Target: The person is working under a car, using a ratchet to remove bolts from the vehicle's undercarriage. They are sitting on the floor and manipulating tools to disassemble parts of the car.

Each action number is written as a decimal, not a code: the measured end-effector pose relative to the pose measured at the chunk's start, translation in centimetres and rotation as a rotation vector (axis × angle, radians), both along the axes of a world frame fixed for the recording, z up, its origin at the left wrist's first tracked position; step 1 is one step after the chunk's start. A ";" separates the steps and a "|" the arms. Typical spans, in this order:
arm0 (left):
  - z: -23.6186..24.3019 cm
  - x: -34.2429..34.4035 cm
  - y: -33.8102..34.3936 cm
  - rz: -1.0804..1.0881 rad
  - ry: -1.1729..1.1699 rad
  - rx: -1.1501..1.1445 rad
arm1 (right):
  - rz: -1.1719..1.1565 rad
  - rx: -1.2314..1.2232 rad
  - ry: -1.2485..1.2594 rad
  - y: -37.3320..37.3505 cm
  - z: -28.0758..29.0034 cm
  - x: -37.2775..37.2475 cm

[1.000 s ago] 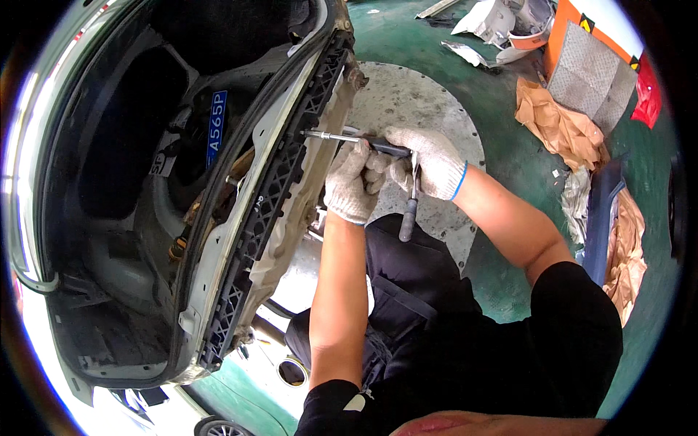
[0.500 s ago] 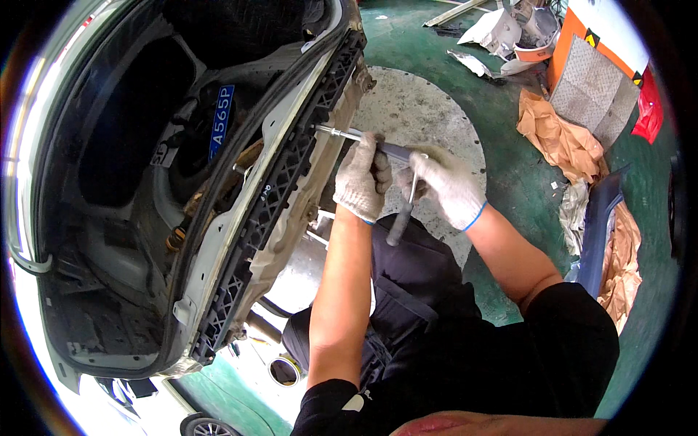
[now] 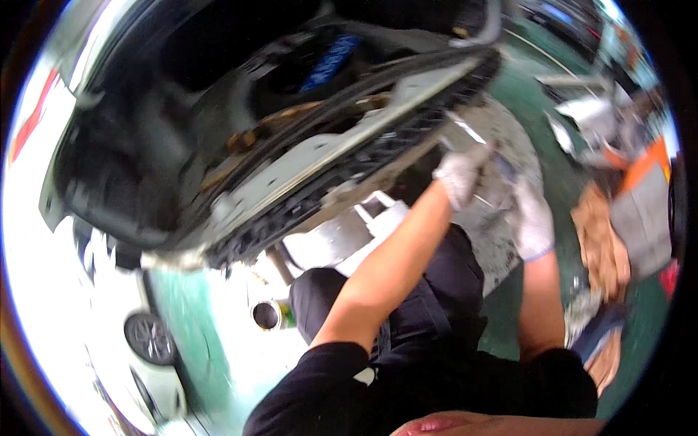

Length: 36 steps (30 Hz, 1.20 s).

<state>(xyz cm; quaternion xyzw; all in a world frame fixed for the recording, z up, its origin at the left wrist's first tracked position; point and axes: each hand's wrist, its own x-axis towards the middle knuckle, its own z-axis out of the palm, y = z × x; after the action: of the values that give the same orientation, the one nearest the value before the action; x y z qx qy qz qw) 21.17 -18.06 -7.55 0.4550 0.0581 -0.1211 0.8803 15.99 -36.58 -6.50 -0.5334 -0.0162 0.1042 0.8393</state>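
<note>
A metal-shafted tool (image 3: 465, 126) is held right of the upper centre of the frame, its bright tip pointed up and left toward the black lattice strip (image 3: 356, 156) along the rear edge of a car boot (image 3: 156, 156). Whether the tip is seated on the strip cannot be told, as this part is blurred. The left hand (image 3: 458, 178) is curled around the tool near the shaft, and the right hand (image 3: 532, 221) is closed about its dark body, lower and farther right; single fingers are lost in the smear.

The step in hand is judged to be the placing or working of the tool at the strip. For the next move, the shaft would need to be lined up squarely and steadied by the left hand, with the grip controlled by the right.

The shaft is slim, straight and shiny, and the body is darker and thicker. Both hands are covered by pale, soft-looking gloves. The strip is ribbed and seemingly plastic, bordered by smooth pale metal. Below the hands, a flat, speckled grey disc (image 3: 502, 247) is set against the glossy green floor (image 3: 196, 327), and crumpled brown paper (image 3: 600, 232) is seen at the right of the frame.
</note>
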 end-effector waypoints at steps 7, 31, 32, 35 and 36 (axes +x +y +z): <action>1.4 -1.0 0.2 0.159 0.009 0.376 | -0.190 -1.023 -0.601 0.0 0.9 -0.1; 2.4 -1.4 0.2 -0.017 -0.014 -0.027 | -0.051 -0.533 -0.254 0.3 1.9 -0.8; 2.6 -1.6 0.1 -0.079 -0.041 -0.086 | 0.065 -0.174 -0.031 -0.6 0.4 -0.2; 1.1 -1.2 1.3 -0.099 -0.064 -0.095 | -0.031 -0.496 -0.167 0.7 0.8 -0.7; 1.2 -1.0 1.6 -0.114 -0.101 -0.086 | -0.144 -0.851 -0.340 1.2 1.5 -0.9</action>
<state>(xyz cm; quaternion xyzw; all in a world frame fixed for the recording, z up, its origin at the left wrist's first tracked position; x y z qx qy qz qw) 20.18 -16.50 -6.40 0.4249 -0.0176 -0.1504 0.8925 15.09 -35.36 -4.99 -0.8397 -0.0724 -0.0462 0.5363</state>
